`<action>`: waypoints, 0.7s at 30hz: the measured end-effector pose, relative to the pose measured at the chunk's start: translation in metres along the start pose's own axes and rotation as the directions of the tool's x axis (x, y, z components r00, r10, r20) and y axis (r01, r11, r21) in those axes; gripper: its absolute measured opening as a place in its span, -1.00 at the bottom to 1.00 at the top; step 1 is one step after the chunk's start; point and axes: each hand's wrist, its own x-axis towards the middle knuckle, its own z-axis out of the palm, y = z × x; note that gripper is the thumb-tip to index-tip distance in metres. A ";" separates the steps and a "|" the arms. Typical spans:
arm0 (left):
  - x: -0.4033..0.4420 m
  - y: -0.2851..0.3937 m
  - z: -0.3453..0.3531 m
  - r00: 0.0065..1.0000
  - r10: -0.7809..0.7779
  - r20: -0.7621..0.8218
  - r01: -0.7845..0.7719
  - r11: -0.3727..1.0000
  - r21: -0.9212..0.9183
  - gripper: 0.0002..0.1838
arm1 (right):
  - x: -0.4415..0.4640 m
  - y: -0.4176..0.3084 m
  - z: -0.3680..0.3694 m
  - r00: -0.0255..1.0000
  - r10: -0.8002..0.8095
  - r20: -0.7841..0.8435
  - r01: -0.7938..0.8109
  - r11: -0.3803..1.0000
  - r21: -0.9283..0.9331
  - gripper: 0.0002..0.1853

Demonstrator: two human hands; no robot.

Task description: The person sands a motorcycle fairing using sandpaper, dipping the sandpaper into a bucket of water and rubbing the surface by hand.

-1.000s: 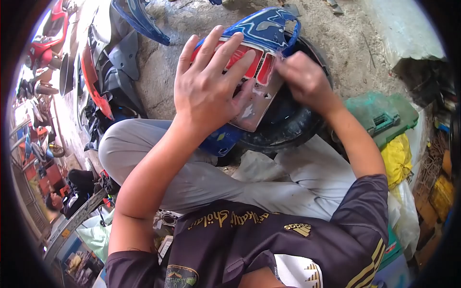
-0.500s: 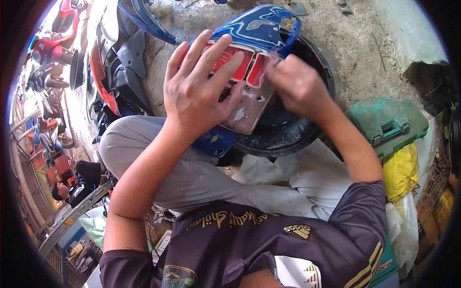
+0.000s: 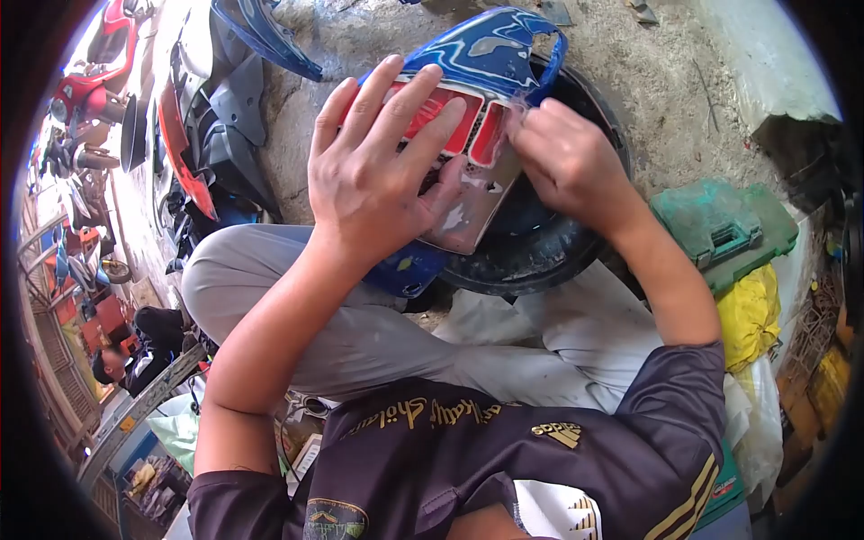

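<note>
My left hand (image 3: 373, 166) lies with fingers spread over a blue motorcycle body panel (image 3: 468, 49) with white wavy lines. Red decals (image 3: 489, 135) with white borders show between and beside its fingers. Below them, a dull, brownish-grey part (image 3: 463, 216) of the piece carries pale patches. At the right edge of the red decal, my right hand (image 3: 567, 157) is closed in a pinch, with a wisp of crumpled clear film (image 3: 519, 110) at its fingertips. The panel rests over a black round tub (image 3: 540, 270).
Another blue panel (image 3: 265, 40) lies at the upper left, near dark and orange body parts (image 3: 184, 162). A green tool case (image 3: 729, 238) and a yellow bag (image 3: 751, 319) are on the right. Another person (image 3: 148, 346) sits at far left, near a red motorcycle (image 3: 90, 90).
My right hand has shifted slightly right along the decal's edge, its fingers less blurred. My left hand stays spread on the panel, almost unmoved. The view has shifted slightly.
</note>
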 end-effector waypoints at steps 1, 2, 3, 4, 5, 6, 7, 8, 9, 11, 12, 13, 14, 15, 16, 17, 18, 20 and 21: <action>0.000 -0.001 -0.001 1.000 -0.004 -0.001 0.004 1.000 0.007 -0.54 | 0.000 -0.005 0.000 1.000 -0.005 0.010 0.005 1.000 0.006 -0.81; 0.001 0.000 -0.001 1.000 -0.004 0.000 0.004 1.000 0.009 -0.54 | 0.001 0.000 -0.003 0.999 0.026 0.021 -0.027 0.998 0.049 -0.80; 0.002 0.001 0.000 1.000 0.000 0.002 0.000 1.000 0.006 -0.54 | 0.003 0.004 -0.004 0.999 0.033 0.010 -0.034 0.998 0.046 -0.81; 0.002 0.001 0.000 1.000 0.005 0.005 -0.005 1.000 0.010 -0.53 | 0.004 0.007 -0.005 0.999 0.045 0.000 -0.045 0.998 0.045 -0.82; 0.002 0.001 0.001 1.000 0.007 0.003 -0.007 1.000 0.002 -0.53 | 0.005 0.008 -0.005 0.999 0.051 -0.013 -0.051 0.998 0.043 -0.82; 0.000 0.001 0.001 1.000 0.007 0.001 -0.007 1.000 -0.002 -0.53 | 0.004 0.000 -0.006 0.996 0.063 0.056 -0.063 0.998 0.005 -0.83; 0.000 0.000 0.000 1.000 0.004 -0.003 -0.004 1.000 0.000 -0.53 | 0.003 -0.003 -0.005 0.997 0.065 0.042 -0.066 0.998 0.022 -0.84; 0.001 -0.002 0.000 1.000 0.002 -0.010 -0.002 1.000 0.004 -0.53 | 0.003 -0.003 -0.002 0.998 0.064 0.027 -0.065 0.997 0.037 -0.85; 0.001 -0.001 0.000 1.000 0.000 -0.014 0.000 1.000 0.003 -0.53 | 0.002 -0.003 -0.001 0.998 0.066 0.016 -0.067 0.996 0.053 -0.86; 0.001 0.001 0.002 1.000 0.004 -0.008 -0.004 1.000 -0.012 -0.53 | 0.003 0.001 -0.005 0.995 0.096 0.041 -0.096 0.995 0.009 -0.87; 0.000 0.001 0.001 1.000 0.003 0.000 -0.003 1.000 -0.017 -0.52 | 0.002 0.000 -0.005 0.994 0.102 0.048 -0.102 0.995 0.002 -0.86; 0.000 -0.001 0.001 1.000 0.000 0.001 0.000 1.000 -0.015 -0.52 | 0.003 0.000 -0.005 0.994 0.099 0.052 -0.098 0.995 -0.005 -0.85; 0.000 -0.002 0.001 1.000 -0.001 -0.009 0.001 1.000 -0.017 -0.52 | 0.006 -0.001 -0.005 0.993 0.106 0.056 -0.106 0.994 -0.012 -0.85; 0.000 -0.001 0.002 1.000 -0.003 -0.018 0.003 1.000 -0.017 -0.52 | 0.008 -0.005 -0.005 0.992 0.113 0.061 -0.112 0.994 -0.017 -0.85; -0.001 -0.001 0.003 1.000 -0.006 -0.027 0.006 1.000 -0.020 -0.52 | 0.008 -0.009 -0.005 0.990 0.121 0.068 -0.120 0.993 -0.022 -0.86; 0.000 -0.001 0.003 1.000 -0.008 -0.028 0.007 1.000 -0.015 -0.52 | 0.006 -0.011 -0.005 0.987 0.138 0.076 -0.136 0.990 -0.028 -0.86; 0.000 -0.001 0.003 1.000 -0.005 -0.024 0.005 1.000 -0.016 -0.53 | 0.009 -0.003 -0.006 0.988 0.147 0.042 -0.145 0.989 -0.041 -0.86; -0.001 -0.001 0.001 1.000 -0.003 -0.011 0.003 1.000 -0.024 -0.54 | 0.007 -0.005 -0.004 0.988 0.151 0.024 -0.151 0.989 -0.001 -0.88; -0.001 -0.001 0.001 1.000 -0.004 -0.017 0.003 1.000 -0.025 -0.54 | 0.006 -0.014 -0.004 0.987 0.147 0.058 -0.147 0.989 -0.012 -0.89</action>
